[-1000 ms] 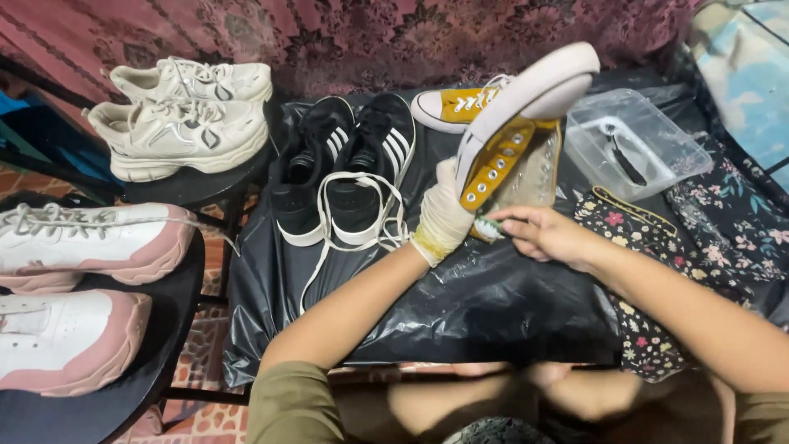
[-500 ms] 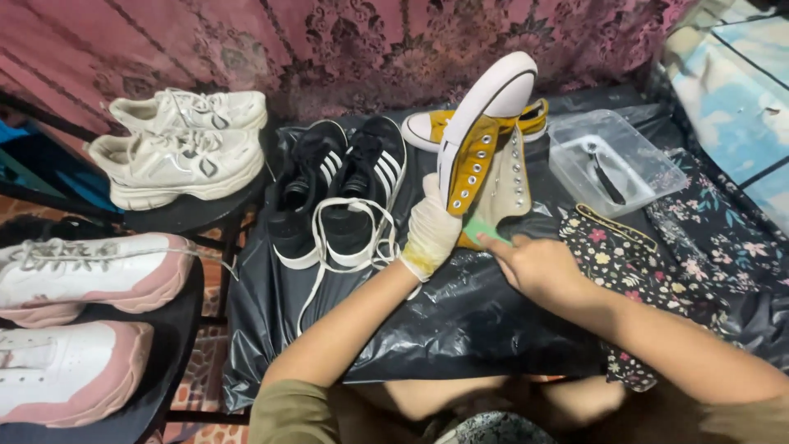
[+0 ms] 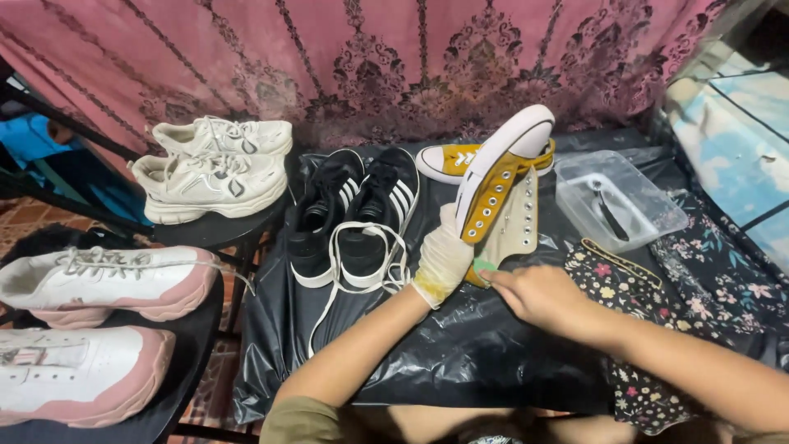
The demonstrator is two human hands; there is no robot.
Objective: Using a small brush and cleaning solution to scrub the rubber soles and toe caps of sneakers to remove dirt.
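Black plastic sheeting (image 3: 460,362) is covering the surface in front of me, and everything I'm working on is sitting on or above it. Largest to my left, two pink-and-white sneakers (image 3: 99,284) are waiting on a dark round stand, with a cream pair (image 3: 214,168) behind them and a black striped pair (image 3: 353,214) with loose white laces lying on the plastic; none of these are being handled. A clear plastic tub (image 3: 616,201) is resting at the right. I'm holding the yellow high-top sneaker (image 3: 497,185) tilted up, sole outward, laces already out; its mate (image 3: 448,160) is lying behind. My gloved left hand (image 3: 442,261) is gripping its heel end, fingers clenched around it. My bare right hand (image 3: 538,296) is pinching a small green item (image 3: 483,265) against the shoe's lower edge. I'm judging the work as only just beginning on this shoe.
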